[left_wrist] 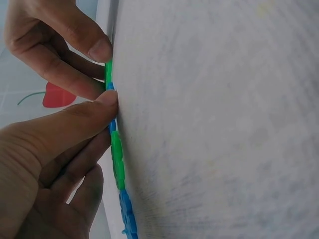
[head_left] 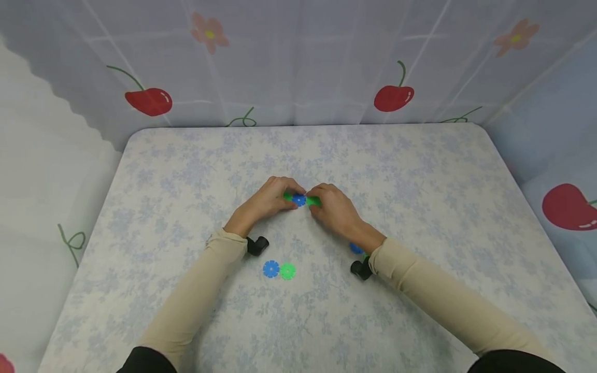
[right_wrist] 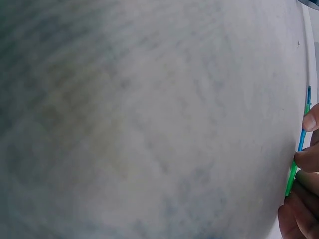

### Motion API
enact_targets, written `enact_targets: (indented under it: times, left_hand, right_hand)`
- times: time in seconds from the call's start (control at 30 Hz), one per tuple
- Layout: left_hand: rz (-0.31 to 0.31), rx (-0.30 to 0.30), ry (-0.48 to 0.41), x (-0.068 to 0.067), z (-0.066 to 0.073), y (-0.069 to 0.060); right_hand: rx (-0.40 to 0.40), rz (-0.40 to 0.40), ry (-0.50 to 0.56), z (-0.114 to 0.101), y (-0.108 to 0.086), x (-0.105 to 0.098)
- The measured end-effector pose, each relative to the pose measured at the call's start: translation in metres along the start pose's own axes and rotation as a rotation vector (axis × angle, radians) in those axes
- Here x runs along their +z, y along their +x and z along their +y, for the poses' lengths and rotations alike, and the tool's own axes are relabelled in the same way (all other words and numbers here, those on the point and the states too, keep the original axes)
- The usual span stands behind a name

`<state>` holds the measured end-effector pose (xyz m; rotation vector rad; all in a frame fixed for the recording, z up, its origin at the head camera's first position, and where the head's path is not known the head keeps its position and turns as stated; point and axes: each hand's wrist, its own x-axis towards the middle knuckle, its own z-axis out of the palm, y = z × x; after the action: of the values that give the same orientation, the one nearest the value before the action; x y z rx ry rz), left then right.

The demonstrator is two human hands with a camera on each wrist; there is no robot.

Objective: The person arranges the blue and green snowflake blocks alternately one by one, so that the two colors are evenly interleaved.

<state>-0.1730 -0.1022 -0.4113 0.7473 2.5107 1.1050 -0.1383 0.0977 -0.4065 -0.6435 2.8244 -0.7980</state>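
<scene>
Above the middle of the table, both hands meet at a row of flat, notched plastic discs, blue and green by turns. My left hand pinches the row at a blue disc between thumb and fingers. At the row's right end, my right hand pinches a green disc, edge to edge with that blue one. Seen edge-on in the left wrist view, another green disc and a blue disc continue the row past the left hand. Fingers hide part of the joins.
Nearer the front lie a blue disc and a green disc, side by side. Another blue disc shows partly from under the right wrist, with a bit of green beside it. A patterned cloth covers the table; printed curtains hang behind.
</scene>
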Motion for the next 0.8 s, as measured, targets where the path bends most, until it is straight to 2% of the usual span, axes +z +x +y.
enact_targets:
  times: [0.37, 0.57, 0.8]
  left_hand:
    - [-0.002, 0.019, -0.005, 0.0, -0.002, 0.0]
    - [-0.007, 0.015, -0.012, -0.001, -0.002, 0.0]
    - [-0.022, 0.002, -0.022, -0.002, -0.001, -0.001]
  right_hand:
    - [0.037, 0.008, -0.006, -0.001, 0.001, 0.003]
    - [0.025, 0.026, -0.016, -0.001, -0.002, 0.005]
    - [-0.068, 0.176, 0.004, -0.006, -0.019, 0.008]
